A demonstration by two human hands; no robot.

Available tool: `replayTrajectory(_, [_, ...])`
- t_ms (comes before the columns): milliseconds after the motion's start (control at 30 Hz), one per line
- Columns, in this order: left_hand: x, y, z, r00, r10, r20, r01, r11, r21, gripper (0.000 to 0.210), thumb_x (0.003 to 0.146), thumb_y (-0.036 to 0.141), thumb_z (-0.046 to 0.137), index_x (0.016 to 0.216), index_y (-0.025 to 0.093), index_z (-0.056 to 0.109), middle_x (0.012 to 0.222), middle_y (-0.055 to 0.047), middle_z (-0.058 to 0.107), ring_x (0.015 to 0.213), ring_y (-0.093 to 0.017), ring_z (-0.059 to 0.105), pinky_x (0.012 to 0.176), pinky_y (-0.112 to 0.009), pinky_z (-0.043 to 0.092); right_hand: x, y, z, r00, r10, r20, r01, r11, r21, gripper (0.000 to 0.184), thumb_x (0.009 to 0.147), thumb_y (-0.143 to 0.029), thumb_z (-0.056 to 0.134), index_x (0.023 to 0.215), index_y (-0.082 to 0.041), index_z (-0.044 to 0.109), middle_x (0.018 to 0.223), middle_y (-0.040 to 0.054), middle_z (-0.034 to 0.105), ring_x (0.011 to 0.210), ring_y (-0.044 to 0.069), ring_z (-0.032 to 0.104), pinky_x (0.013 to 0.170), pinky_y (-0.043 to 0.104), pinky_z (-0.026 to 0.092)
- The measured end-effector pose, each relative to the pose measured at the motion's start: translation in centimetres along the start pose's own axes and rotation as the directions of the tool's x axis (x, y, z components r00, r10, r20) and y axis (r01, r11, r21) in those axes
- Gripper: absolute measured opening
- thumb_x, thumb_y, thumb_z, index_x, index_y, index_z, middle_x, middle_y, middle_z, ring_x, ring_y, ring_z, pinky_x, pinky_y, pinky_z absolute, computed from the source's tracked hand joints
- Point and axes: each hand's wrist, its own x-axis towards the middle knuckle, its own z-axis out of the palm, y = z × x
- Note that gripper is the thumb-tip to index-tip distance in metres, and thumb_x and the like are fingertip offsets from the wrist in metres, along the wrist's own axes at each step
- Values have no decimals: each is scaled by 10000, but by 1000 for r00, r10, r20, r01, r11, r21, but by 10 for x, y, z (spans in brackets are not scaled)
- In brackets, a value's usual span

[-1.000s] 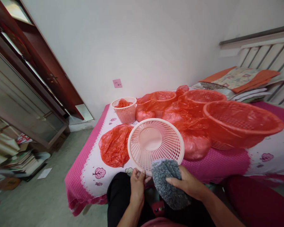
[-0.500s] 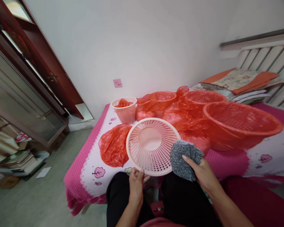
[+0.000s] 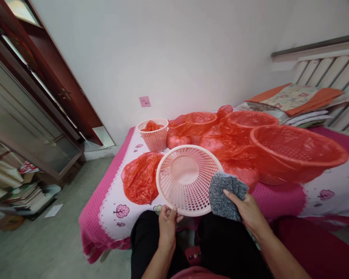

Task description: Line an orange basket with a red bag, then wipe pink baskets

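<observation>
A pale pink plastic basket (image 3: 203, 193) with a perforated wall is tipped so that its open mouth faces me. My left hand (image 3: 168, 223) is closed on the near left part of its rim, thumb on top. In my right hand (image 3: 247, 209) is a grey fuzzy cloth (image 3: 225, 195), pinched with the thumb on its face. The cloth overlaps the right side of the basket's rim; whether it presses on the wall there I cannot tell. Left of the basket, a crumpled red plastic bag (image 3: 141, 180) lies on the bedspread (image 3: 107, 228).
Behind stands a smaller pink basket (image 3: 155, 139) with red plastic inside. Several baskets wrapped in red bags fill the right, including a large one (image 3: 296, 166). Folded textiles (image 3: 302, 99) lie by the bed's headboard (image 3: 334, 81). A white wall (image 3: 174, 58) rises behind.
The basket has shifted very slightly to the right. The cloth's lower edge has moved up a little; both hands keep their holds.
</observation>
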Motion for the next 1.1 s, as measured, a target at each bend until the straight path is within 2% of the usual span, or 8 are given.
replayTrajectory(100, [3, -2, -3, 999, 12, -40, -11, 1000, 11, 452, 632, 444, 915, 792, 179, 586, 714, 24, 651, 674, -147, 670, 642, -294, 615, 1, 4, 0, 997, 34, 75, -34, 999, -7, 534, 671, -516, 914, 1073, -182, 807, 1069, 110, 827, 1034, 387, 773, 964, 550, 619])
replayTrajectory(233, [6, -6, -6, 998, 24, -65, -24, 1000, 6, 483, 639, 467, 905, 863, 180, 587, 734, 16, 672, 682, -154, 680, 687, -337, 637, 5, 15, 0, 997, 28, 66, -28, 1000, -11, 543, 658, -522, 917, 1068, -185, 807, 1089, 111, 823, 1048, 384, 768, 980, 567, 602])
replayTrajectory(433, [4, -15, -4, 999, -40, -9, 40, 999, -34, 522, 633, 422, 928, 925, 183, 568, 986, -59, 741, 863, -206, 736, 771, -377, 650, 3, 24, 7, 987, 138, 79, -147, 981, 128, 511, 588, -479, 959, 971, -175, 809, 965, 105, 835, 950, 381, 790, 957, 559, 614])
replayTrajectory(533, [5, -21, -4, 996, -91, 26, 92, 995, -48, 582, 622, 413, 948, 1020, 181, 592, 1037, -77, 744, 860, -211, 745, 797, -394, 647, -2, 27, 15, 985, 161, 67, -171, 966, 191, 494, 565, -470, 964, 934, -184, 805, 954, 100, 836, 938, 385, 791, 951, 562, 619])
replayTrajectory(633, [6, -26, -6, 988, -142, 65, 146, 987, -64, 660, 612, 418, 963, 1109, 193, 593, 1099, -113, 755, 858, -231, 766, 853, -422, 633, -7, 33, 22, 980, 183, 76, -196, 952, 234, 481, 567, -448, 962, 945, -201, 794, 935, 83, 837, 923, 386, 793, 931, 570, 627])
replayTrajectory(733, [7, -30, -6, 978, -175, 113, 184, 981, -67, 684, 616, 455, 959, 1134, 199, 594, 1173, -161, 759, 937, -286, 782, 911, -447, 611, -12, 39, 29, 976, 193, 103, -213, 942, 261, 465, 603, -441, 939, 979, -216, 781, 928, 73, 837, 937, 390, 792, 922, 579, 630])
replayTrajectory(900, [7, -34, -3, 956, -232, 182, 242, 970, -35, 642, 632, 518, 931, 1085, 181, 627, 1132, -210, 774, 1006, -351, 775, 922, -460, 588, -20, 48, 40, 961, 225, 163, -265, 918, 295, 457, 626, -460, 911, 985, -211, 776, 917, 81, 836, 1007, 405, 779, 944, 590, 618])
replayTrajectory(1100, [12, -32, 3, 966, -179, 188, 187, 982, -27, 592, 626, 609, 912, 960, 192, 657, 984, -166, 786, 1016, -350, 770, 940, -457, 582, -28, 44, 46, 928, 293, 229, -356, 877, 323, 485, 579, -421, 942, 976, -190, 788, 922, 96, 837, 1027, 419, 772, 979, 592, 599])
